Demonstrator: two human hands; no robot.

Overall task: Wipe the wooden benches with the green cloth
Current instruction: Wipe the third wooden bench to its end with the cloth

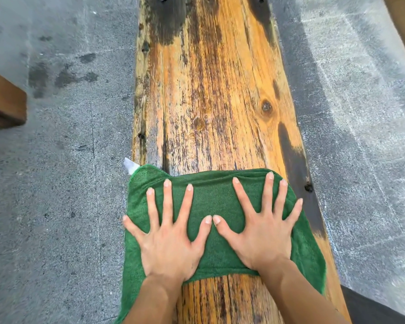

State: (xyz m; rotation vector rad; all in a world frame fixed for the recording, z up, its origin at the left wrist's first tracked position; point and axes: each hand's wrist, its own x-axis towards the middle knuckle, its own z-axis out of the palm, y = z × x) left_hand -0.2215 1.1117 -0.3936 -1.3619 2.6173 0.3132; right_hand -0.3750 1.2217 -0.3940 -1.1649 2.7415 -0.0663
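- Across the near end of the wooden worktop (pixel 215 90), the green cloth (pixel 216 202) is being held flat, its left edge hanging over the side toward the concrete floor (pixel 56 183).
- Both hands are being pressed onto it side by side, left hand (pixel 171 244) and right hand (pixel 263 239), fingers (pixel 167 206) straight and spread wide, thumbs almost touching.
- Stained planking is being faced directly ahead of the fingertips, along the worktop's long axis; neither hand is judged nearer to it.
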